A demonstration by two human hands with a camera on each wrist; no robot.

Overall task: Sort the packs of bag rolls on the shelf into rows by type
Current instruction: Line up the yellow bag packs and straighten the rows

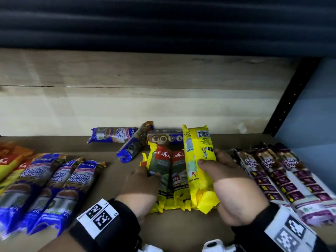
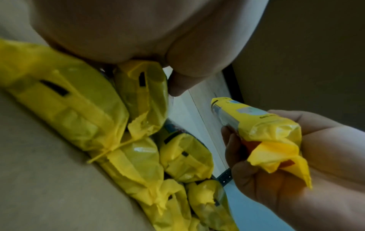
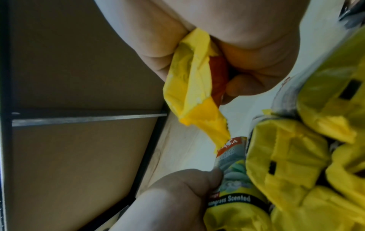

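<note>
The right hand (image 1: 234, 186) grips a yellow pack (image 1: 199, 160), barcode side up; the left hand (image 1: 140, 188) holds a red-labelled yellow pack (image 1: 159, 166) on the shelf (image 1: 109, 179).

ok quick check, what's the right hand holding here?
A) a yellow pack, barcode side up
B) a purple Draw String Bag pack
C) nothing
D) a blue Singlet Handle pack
A: the right hand has its grip curled round a yellow pack with the barcode facing up, raised beside the yellow packs on the shelf, which the left hand touches.
</note>
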